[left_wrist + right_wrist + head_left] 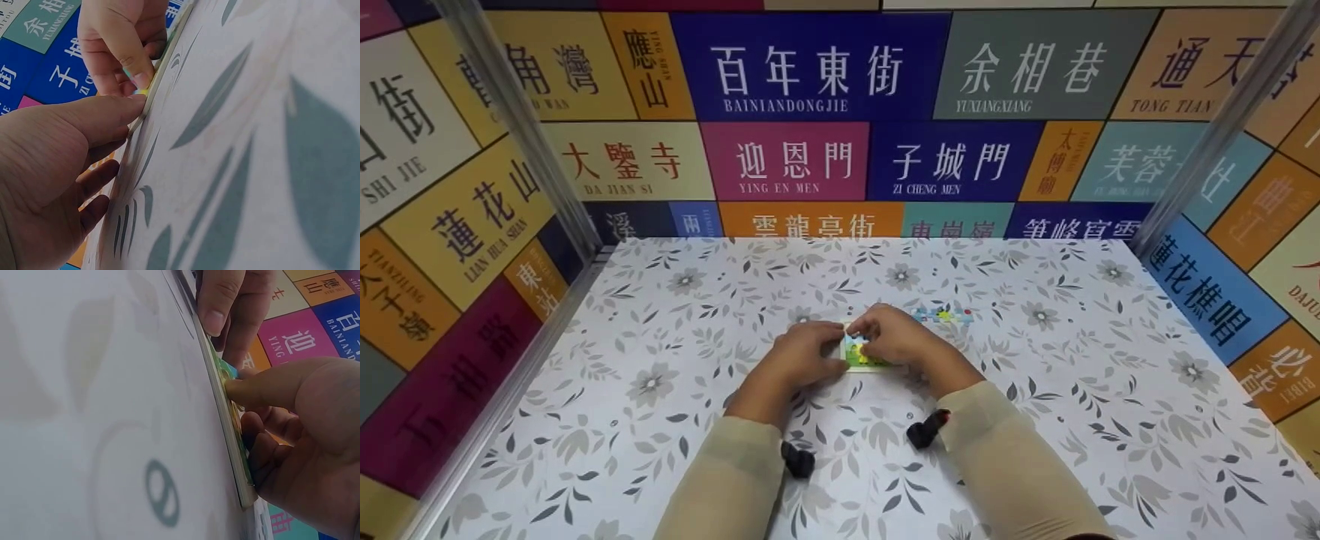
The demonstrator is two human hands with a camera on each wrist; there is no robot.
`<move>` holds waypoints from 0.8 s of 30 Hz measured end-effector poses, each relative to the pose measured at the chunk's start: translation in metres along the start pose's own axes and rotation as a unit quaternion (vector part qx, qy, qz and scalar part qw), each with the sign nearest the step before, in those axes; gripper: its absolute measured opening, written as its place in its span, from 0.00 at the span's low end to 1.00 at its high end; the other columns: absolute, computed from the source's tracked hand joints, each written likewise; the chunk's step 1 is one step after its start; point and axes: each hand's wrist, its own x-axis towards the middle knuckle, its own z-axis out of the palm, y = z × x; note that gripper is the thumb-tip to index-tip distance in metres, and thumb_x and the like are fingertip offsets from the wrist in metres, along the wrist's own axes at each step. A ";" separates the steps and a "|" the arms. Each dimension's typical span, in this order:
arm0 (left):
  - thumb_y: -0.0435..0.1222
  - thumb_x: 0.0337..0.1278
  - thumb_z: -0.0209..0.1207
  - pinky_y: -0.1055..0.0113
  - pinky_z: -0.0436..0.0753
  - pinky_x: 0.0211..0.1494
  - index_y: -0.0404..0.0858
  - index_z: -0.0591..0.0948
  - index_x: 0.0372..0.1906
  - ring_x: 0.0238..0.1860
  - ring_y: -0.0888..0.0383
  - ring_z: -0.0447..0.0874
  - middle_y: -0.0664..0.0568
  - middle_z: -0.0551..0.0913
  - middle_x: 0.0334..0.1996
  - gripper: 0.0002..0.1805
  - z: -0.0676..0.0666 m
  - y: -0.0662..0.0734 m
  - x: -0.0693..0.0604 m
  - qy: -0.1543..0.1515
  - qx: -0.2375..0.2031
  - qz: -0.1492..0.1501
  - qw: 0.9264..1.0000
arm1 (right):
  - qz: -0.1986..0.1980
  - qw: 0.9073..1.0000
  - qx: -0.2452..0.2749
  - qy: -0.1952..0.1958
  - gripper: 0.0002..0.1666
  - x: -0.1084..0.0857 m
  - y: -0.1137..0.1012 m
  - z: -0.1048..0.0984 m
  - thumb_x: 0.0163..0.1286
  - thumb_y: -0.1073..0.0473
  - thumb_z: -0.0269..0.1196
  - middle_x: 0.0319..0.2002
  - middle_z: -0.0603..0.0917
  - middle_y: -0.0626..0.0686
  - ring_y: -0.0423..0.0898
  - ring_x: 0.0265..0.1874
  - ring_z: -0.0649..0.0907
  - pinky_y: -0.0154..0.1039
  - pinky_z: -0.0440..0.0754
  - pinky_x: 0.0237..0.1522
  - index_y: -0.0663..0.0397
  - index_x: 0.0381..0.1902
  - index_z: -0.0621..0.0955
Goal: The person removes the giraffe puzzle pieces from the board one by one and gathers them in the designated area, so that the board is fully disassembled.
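A small flat puzzle board [877,367] with a pale rim and a green and yellow picture lies on the table between the hands. My left hand [806,356] holds its left edge, thumb at the near corner and fingers along the far side. Over the board, my right hand [896,337] pinches a small colourful piece [231,371] between thumb and fingers, against the board's surface. In the right wrist view the board's edge [225,422] is seen side-on. The hands hide much of the picture.
Several joined or touching colourful pieces [952,316] lie beyond the right hand. The table's cloth [660,450] has a grey leaf and flower print. Walls with coloured signs [810,67] stand behind and at both sides.
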 end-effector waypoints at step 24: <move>0.48 0.64 0.69 0.41 0.62 0.87 0.50 0.79 0.75 0.83 0.46 0.66 0.57 0.75 0.78 0.34 -0.002 0.003 0.000 -0.016 -0.022 -0.031 0.999 | 0.009 0.999 0.042 0.011 0.24 -0.015 0.008 -0.033 0.72 0.58 0.71 0.60 0.88 0.52 0.51 0.53 0.88 0.46 0.89 0.50 0.44 0.65 0.86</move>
